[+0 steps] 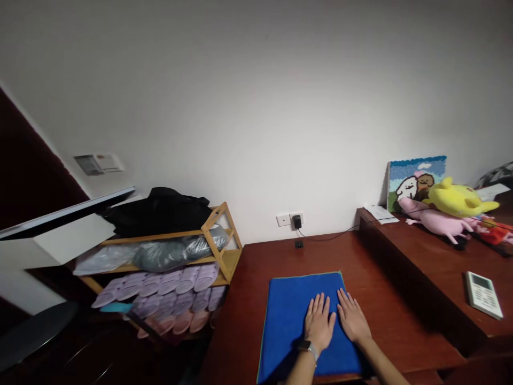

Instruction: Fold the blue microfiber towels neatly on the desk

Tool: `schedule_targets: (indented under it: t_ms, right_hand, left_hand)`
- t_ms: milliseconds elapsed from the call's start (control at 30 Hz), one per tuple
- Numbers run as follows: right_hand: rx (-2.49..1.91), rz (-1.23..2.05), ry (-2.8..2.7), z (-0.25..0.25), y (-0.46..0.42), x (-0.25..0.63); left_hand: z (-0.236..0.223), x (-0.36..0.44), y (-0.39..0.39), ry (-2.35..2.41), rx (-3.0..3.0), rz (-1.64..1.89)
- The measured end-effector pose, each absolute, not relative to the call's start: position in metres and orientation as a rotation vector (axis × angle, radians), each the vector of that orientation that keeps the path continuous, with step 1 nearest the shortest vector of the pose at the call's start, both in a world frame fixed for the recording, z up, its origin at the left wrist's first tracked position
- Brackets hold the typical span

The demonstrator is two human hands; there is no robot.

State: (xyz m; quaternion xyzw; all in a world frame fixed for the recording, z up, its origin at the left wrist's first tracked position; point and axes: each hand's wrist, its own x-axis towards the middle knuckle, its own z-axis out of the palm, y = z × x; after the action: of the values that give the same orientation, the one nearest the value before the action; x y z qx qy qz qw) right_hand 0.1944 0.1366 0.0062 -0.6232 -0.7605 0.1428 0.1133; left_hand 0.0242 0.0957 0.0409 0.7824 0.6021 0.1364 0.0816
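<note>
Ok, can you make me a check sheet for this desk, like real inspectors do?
Surface: shiny reddish-brown wooden desk.
Job's things: flat blue fuzzy towel with green edging.
Clutter: small black square block on the desk; white rectangular remote control on a higher wooden ledge.
Grips: open left hand and open right hand, both flat on the towel.
Cables: thin black cable from a black plug.
Surroundings: wooden rack of lilac slippers; soft yellow plush toy.

Bare forearms (304, 371) and a dark smartwatch (305, 346) with a pale band
</note>
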Motion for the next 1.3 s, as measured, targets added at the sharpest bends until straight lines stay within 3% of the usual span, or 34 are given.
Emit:
schedule_targets:
  t_ms: [400, 767, 900, 1033, 1200, 1300]
  right_hand:
    - [-1.856, 0.405, -2.194, 0.005, 0.134, 0.192]
    - [-1.946, 0.355, -2.238, 0.036, 0.197, 0.173]
    - [-1.957, 0.344, -2.209, 0.024, 0.22, 0.167]
    - [-1.912, 0.325, -2.172, 0.007, 0.223, 0.168]
    - [-1.879, 0.338, -2.188, 0.008, 0.222, 0.173]
    - [-1.853, 0.338, -2.213, 0.008, 0.222, 0.175]
  left_hand:
    - [0.036, -0.134, 0.087, 2.374, 1.91, 0.23]
    - [0.018, -0.149, 0.083, 2.385, 1.85, 0.401]
    - [0.019, -0.157, 0.088, 2.42, 1.877, 0.354]
    - [0.041, -0.121, 0.115, 2.437, 2.019, 0.412]
    - [0.058, -0.008, 0.165, 1.829, 2.413, 0.516]
    - [0.048, 0.026, 0.182, 1.722, 2.381, 0.465]
